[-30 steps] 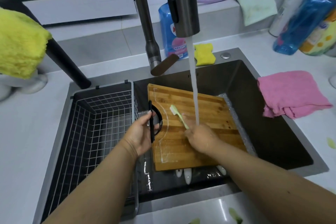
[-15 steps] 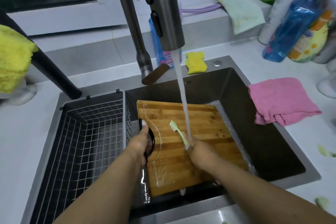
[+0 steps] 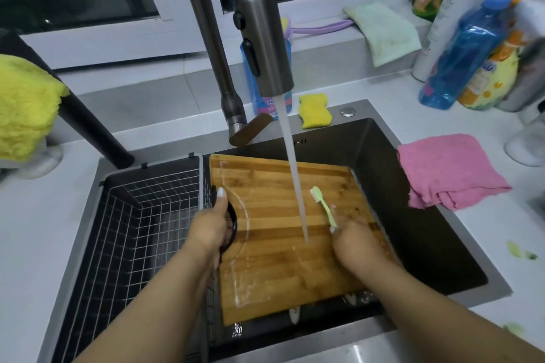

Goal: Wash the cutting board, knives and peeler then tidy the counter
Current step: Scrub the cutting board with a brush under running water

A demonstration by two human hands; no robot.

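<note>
Cutting board [image 3: 283, 242] laid flat across sink [image 3: 427, 244], long axis near-to-far. Black handle gripped by left hand [image 3: 211, 228]; green toothbrush [image 3: 323, 206] clasped by right hand [image 3: 354, 242], bristles pointing away.

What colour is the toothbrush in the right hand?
Light green toothbrush, white bristles; head view, in the right hand.
</note>
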